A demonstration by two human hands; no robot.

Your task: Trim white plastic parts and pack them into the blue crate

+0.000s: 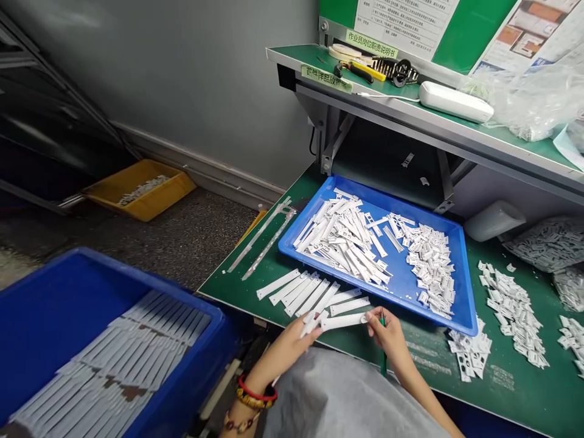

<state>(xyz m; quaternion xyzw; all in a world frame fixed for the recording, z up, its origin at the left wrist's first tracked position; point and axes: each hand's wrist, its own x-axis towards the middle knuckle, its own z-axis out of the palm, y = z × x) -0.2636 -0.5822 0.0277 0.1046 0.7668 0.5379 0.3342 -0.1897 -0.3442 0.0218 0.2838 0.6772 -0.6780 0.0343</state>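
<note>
Desk [538,395]: green top; left edge slants back to the shelf post, near edge runs past the person's lap; a narrow band lies between near edge and tray.
Shelf [296,53]: above desk's back edge; pliers [365,68] and white case [456,102] on top.
Blue bin [55,304]: beside desk's near-left corner; overlapping rows of flat white strips [155,347] inside.
Blue tray [466,286]: long strips [337,237] heaped left, small white pieces [431,267] right, blue floor showing between.
Yellow bin [168,194]: on floor, beyond desk's left edge; pale pieces inside.
Left hand [294,340]: over near edge; fingers closed round white pieces, at the held strip's left end.
Right hand [387,334]: over near edge; fingertips pinched at that strip's right end, slim green tool [382,365] in the grip.
Loose strips [278,284]: fanned between tray and near edge.
Held strip [343,321]: between both hands, near edge side of tray.
</note>
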